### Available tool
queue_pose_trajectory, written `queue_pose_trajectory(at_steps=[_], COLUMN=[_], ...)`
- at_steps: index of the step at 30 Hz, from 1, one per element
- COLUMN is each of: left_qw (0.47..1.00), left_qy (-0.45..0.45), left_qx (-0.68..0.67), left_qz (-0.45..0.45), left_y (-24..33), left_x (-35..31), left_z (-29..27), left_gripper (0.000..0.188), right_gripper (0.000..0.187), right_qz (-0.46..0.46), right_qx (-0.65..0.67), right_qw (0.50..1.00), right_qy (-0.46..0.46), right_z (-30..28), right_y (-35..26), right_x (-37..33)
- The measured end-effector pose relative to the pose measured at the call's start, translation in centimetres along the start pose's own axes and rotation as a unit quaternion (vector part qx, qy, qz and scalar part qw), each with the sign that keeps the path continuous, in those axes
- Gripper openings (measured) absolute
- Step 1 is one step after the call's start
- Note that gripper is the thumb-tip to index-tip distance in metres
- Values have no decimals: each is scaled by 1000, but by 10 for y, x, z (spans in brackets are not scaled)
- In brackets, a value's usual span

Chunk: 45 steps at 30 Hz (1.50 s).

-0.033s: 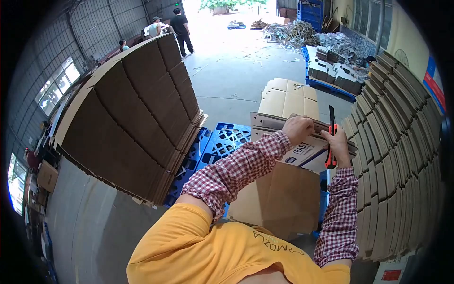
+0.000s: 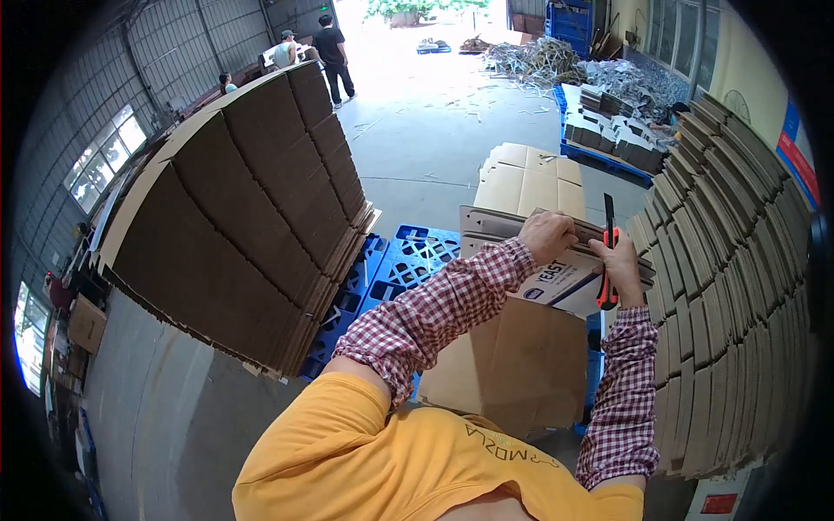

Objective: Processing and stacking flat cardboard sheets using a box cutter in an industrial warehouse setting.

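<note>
A small bundle of folded cardboard sheets, white with blue print on the near face, stands on edge in front of me. My left hand is closed over its upper edge, fingers curled. In my right hand is a red and black utility knife, its dark blade pointing up and away. The right thumb also rests against the sheets' right part. Below the bundle lies a flat brown cardboard sheet, and beyond it a pale stack of cardboard.
Tall stacks of flattened boxes rise at left and right. A blue plastic pallet lies between. Farther off are a pallet of cut cardboard, a scrap heap and several people, one in black.
</note>
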<state>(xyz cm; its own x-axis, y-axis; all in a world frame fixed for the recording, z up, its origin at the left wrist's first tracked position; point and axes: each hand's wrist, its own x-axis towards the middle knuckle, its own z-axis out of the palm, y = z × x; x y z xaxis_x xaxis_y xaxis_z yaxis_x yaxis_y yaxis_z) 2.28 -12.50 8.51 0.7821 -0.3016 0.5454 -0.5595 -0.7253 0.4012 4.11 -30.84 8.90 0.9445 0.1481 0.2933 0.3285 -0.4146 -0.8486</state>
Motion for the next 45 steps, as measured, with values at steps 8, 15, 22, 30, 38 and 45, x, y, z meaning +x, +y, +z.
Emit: queue_pose_trajectory(at_steps=[8, 15, 22, 30, 38, 45], left_qw=[995, 979, 960, 986, 992, 985], left_qy=[96, 185, 250, 142, 31, 91], left_qx=[2, -79, -121, 42, -119, -140], left_qz=[-7, 18, -24, 79, 28, 33], left_y=[-2, 2, -20, -38, -31, -46], left_x=[-10, -21, -10, 1, 3, 23], left_z=[19, 29, 13, -19, 9, 13], left_gripper=[15, 10, 10, 30, 31, 24], right_gripper=[26, 30, 33, 27, 37, 45], right_qz=[-8, 4, -7, 29, -8, -193], right_qx=[3, 6, -6, 8, 0, -77], right_qw=[1000, 1000, 1000, 999, 998, 945], right_qy=[3, 3, -2, -36, 55, 253], right_z=[0, 2, -9, -6, -2, 29], right_y=[-8, -10, 17, 6, 12, 34], right_x=[-5, -11, 5, 5, -8, -13])
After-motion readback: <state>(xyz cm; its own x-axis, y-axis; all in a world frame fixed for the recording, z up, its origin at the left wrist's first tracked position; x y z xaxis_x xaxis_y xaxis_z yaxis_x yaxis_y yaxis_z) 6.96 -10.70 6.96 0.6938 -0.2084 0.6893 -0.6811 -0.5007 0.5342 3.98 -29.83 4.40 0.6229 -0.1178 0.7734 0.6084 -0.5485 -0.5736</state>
